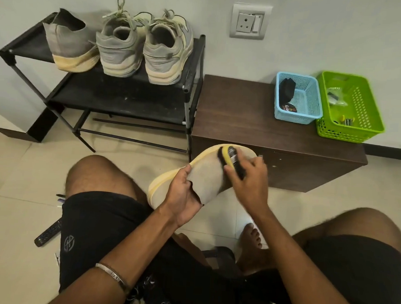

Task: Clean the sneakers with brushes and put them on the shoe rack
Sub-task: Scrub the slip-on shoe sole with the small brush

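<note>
Even, soft indoor light, moderately bright; no hard glare. Faint diffuse shadows on the wall behind the shoes and under the shoe rack. Wide-angle distortion: rack and bench edges bow toward the frame borders. Motion blur on the right hand and brush; the rest reasonably sharp.

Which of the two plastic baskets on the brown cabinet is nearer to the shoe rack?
The blue basket. It stands left of the green basket, on the side towards the shoe rack, and holds a black item.
</note>
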